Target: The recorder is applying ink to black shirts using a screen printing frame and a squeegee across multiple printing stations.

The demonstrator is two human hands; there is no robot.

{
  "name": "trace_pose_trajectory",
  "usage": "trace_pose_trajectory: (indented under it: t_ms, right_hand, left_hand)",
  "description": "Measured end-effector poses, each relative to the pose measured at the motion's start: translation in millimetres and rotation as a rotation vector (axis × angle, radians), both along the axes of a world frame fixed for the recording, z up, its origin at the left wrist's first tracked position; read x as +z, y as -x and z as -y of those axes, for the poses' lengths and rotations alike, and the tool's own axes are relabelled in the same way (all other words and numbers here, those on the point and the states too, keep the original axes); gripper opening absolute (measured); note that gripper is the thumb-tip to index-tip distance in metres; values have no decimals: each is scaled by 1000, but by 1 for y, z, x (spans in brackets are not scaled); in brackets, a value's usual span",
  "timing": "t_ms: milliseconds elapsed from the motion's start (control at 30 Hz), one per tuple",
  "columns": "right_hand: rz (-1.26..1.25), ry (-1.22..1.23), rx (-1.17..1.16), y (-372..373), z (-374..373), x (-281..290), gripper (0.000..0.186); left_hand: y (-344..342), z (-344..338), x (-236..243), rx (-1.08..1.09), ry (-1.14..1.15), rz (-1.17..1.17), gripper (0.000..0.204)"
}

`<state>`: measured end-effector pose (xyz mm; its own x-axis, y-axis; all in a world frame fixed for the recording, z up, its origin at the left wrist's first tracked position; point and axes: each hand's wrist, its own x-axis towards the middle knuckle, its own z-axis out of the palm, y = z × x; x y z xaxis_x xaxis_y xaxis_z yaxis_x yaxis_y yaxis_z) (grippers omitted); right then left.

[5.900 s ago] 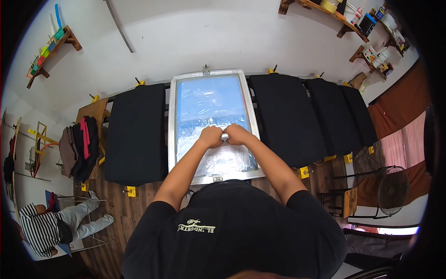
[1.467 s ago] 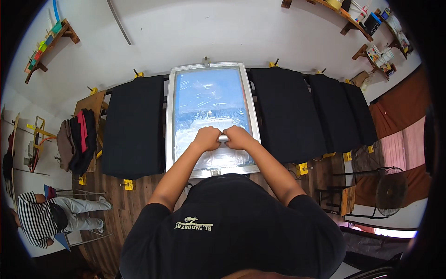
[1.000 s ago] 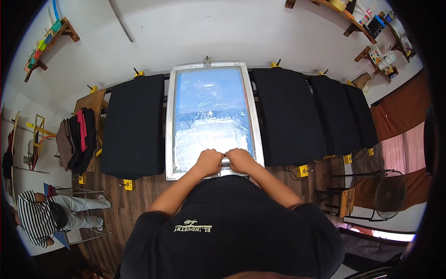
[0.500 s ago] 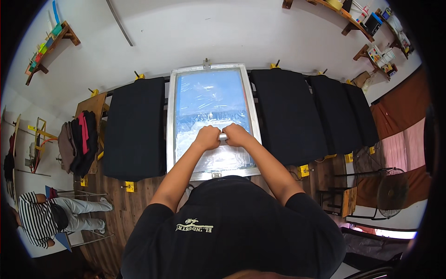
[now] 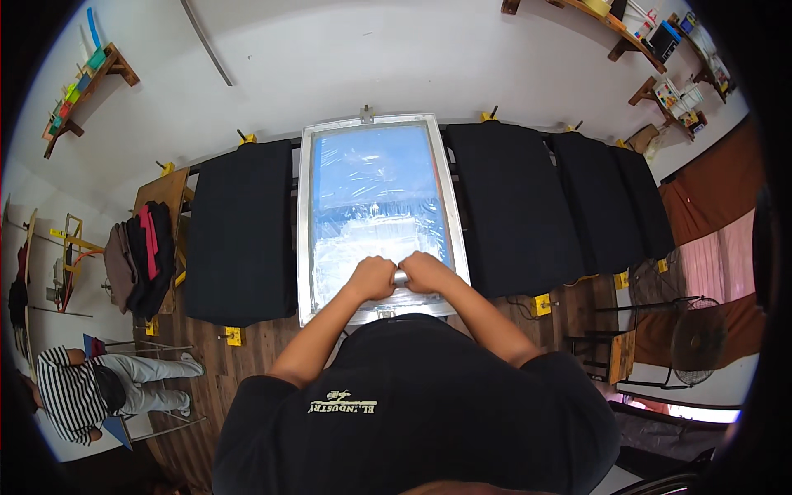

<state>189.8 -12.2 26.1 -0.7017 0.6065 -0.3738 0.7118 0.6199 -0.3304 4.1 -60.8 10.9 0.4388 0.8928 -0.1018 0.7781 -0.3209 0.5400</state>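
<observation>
An aluminium-framed screen [image 5: 371, 165] with a blue face under crinkled clear film lies at the centre between black cloth-covered platens [image 5: 239, 214]. Both my hands grip a short silver bar [image 5: 401, 276], likely a squeegee, over the screen's near part, where a pale white smear shows around them. My left hand [image 5: 375, 276] is closed on the bar's left part, my right hand [image 5: 423, 272] on its right part, knuckles up. What lies under the bar is hidden by my hands.
More black platens [image 5: 516, 206] run to the right. Folded garments [image 5: 140, 256] sit on a wooden board at left. A person in a striped top [image 5: 70, 396] stands at lower left. A standing fan [image 5: 693, 346] is at right. Wall shelves [image 5: 91, 91] hold small supplies.
Both hands and the bar moved toward me, then up the screen, and since half a second ago down again toward the near edge. The frame stays in place.
</observation>
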Motion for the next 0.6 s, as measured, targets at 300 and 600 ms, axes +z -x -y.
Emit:
trace_pose_trajectory:
  t_ms: [300, 600]
  right_hand:
    - [-61, 205, 0, -7, -4, 15, 27]
    - [-267, -256, -49, -3, -16, -14, 21]
  left_hand:
    - [2, -4, 5, -46, 153, 10, 11]
    - [-8, -17, -20, 139, -264, 59, 12]
